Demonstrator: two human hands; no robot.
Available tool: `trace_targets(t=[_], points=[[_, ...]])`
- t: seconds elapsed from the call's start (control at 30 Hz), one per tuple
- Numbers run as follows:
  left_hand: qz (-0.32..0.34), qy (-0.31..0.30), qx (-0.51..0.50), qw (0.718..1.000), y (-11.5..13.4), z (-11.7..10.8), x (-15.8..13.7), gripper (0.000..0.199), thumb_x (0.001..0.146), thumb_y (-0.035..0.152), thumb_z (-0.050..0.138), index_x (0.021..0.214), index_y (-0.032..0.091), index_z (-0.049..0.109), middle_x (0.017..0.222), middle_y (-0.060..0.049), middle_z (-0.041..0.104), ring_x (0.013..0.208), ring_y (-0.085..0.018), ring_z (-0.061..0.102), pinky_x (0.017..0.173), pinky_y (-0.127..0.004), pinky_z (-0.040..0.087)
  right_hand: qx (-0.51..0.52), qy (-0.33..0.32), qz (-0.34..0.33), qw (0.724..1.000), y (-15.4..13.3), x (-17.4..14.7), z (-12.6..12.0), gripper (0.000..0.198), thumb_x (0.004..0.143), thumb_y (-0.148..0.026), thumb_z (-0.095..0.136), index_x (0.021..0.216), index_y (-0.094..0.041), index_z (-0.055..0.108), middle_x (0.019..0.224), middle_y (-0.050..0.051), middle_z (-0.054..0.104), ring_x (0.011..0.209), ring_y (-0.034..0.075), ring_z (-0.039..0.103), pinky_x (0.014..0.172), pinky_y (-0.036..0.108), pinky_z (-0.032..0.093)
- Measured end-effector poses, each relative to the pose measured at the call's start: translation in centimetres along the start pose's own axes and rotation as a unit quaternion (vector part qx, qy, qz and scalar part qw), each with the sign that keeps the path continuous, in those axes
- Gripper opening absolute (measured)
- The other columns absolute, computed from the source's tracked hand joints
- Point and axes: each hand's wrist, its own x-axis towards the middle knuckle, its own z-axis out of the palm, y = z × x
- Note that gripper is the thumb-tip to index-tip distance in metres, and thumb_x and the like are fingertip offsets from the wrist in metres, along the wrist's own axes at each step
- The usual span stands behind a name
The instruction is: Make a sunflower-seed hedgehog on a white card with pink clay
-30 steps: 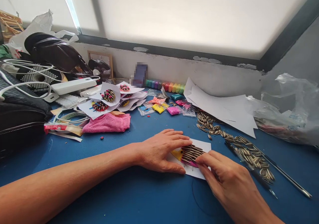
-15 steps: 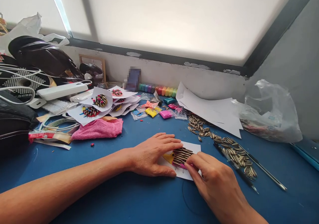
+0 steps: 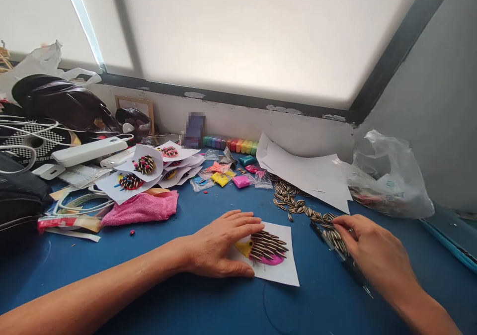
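My left hand lies flat with fingers spread, holding down the left side of a white paper sheet. On that sheet is a clay hedgehog with a yellow head, a pink body and rows of sunflower seeds as spines. The hand covers part of the head side. Over to the right, my right hand is at the pile of striped sunflower seeds, thumb and forefinger pinched on a seed. A black pen lies among the seeds, partly hidden beneath this hand.
Small bags of coloured clay lie behind the hands, near blank paper and a plastic bag. At left are finished seed hedgehogs on paper, a pink cloth, cables and a white power strip.
My right hand has left the clay hedgehog and moved right to the seed pile, uncovering the pink lower body. My left hand stays on the paper. The view has shifted slightly.
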Motion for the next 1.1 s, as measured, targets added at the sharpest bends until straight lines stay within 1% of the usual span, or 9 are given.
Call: trace_targets(t=[0.13, 0.33, 0.47, 0.67, 0.83, 0.93, 1.03, 1.1], points=[[-0.003, -0.004, -0.005, 1.000, 0.1, -0.1, 0.1, 0.078, 0.082, 0.055, 0.067, 0.148, 0.024, 0.038, 0.153, -0.013, 0.040, 0.144, -0.033, 0.033, 0.120, -0.054, 0.020, 0.006, -0.014, 0.010, 1.000, 0.9, 0.1, 0.2, 0.038, 0.088, -0.044, 0.044, 0.076, -0.025, 0.074, 0.076, 0.005, 0.075, 0.060, 0.022, 0.068, 0.048, 0.032, 0.046], [-0.012, -0.011, -0.008, 1.000, 0.3, -0.2, 0.2, 0.079, 0.081, 0.055, 0.067, 0.148, 0.025, 0.038, 0.154, -0.012, 0.039, 0.143, -0.034, 0.033, 0.119, -0.055, 0.021, 0.020, -0.077, -0.001, 0.997, 0.7, 0.4, 0.7, 0.029, 0.084, -0.041, 0.052, 0.082, -0.026, 0.077, 0.085, 0.002, 0.075, 0.070, 0.020, 0.070, 0.055, 0.029, 0.050], [-0.016, -0.016, -0.007, 1.000, 0.4, -0.4, 0.2, 0.080, 0.081, 0.056, 0.067, 0.148, 0.024, 0.038, 0.154, -0.013, 0.038, 0.144, -0.034, 0.032, 0.120, -0.055, 0.019, 0.008, -0.106, 0.014, 0.994, 0.2, 0.7, 1.0, 0.026, 0.083, -0.034, 0.050, 0.078, -0.025, 0.075, 0.083, 0.004, 0.074, 0.070, 0.021, 0.069, 0.055, 0.030, 0.049], [-0.020, -0.023, -0.002, 1.000, 0.3, -0.4, 0.3, 0.080, 0.082, 0.059, 0.065, 0.148, 0.021, 0.039, 0.154, -0.013, 0.038, 0.145, -0.033, 0.030, 0.121, -0.052, 0.018, 0.002, -0.141, 0.020, 0.990, -0.1, 1.4, 1.1, 0.024, 0.081, -0.031, 0.047, 0.072, -0.023, 0.067, 0.079, 0.005, 0.071, 0.071, 0.021, 0.067, 0.055, 0.030, 0.047], [-0.010, -0.011, -0.008, 1.000, 0.2, -0.3, 0.3, 0.081, 0.081, 0.061, 0.066, 0.147, 0.021, 0.040, 0.153, -0.013, 0.041, 0.143, -0.033, 0.034, 0.121, -0.051, 0.019, 0.005, -0.151, 0.021, 0.988, -0.1, 1.7, 1.3, 0.018, 0.078, -0.031, 0.045, 0.069, -0.023, 0.059, 0.077, 0.006, 0.069, 0.069, 0.022, 0.064, 0.054, 0.031, 0.045], [-0.003, 0.000, -0.009, 1.000, 0.0, -0.1, 0.3, 0.081, 0.081, 0.061, 0.065, 0.147, 0.021, 0.041, 0.152, -0.012, 0.042, 0.142, -0.033, 0.035, 0.121, -0.050, 0.019, 0.007, -0.150, 0.032, 0.988, -0.1, 1.6, 1.4, 0.017, 0.077, -0.033, 0.044, 0.069, -0.024, 0.056, 0.075, 0.007, 0.068, 0.066, 0.022, 0.062, 0.051, 0.031, 0.041], [-0.009, 0.007, -0.007, 1.000, -0.2, 0.1, 0.2, 0.082, 0.081, 0.062, 0.066, 0.148, 0.022, 0.040, 0.152, -0.011, 0.042, 0.142, -0.031, 0.035, 0.121, -0.049, 0.020, 0.009, -0.139, 0.050, 0.989, -0.1, 1.4, 1.3, 0.016, 0.078, -0.032, 0.041, 0.073, -0.024, 0.054, 0.072, 0.007, 0.067, 0.064, 0.023, 0.061, 0.048, 0.030, 0.037], [-0.013, 0.006, -0.006, 1.000, -0.1, 0.1, 0.2, 0.082, 0.081, 0.062, 0.065, 0.148, 0.022, 0.040, 0.152, -0.011, 0.042, 0.143, -0.031, 0.034, 0.121, -0.049, 0.020, 0.015, -0.129, 0.061, 0.990, 0.0, 1.3, 1.0, 0.016, 0.079, -0.032, 0.040, 0.078, -0.024, 0.053, 0.075, 0.007, 0.067, 0.064, 0.023, 0.061, 0.049, 0.031, 0.036]])
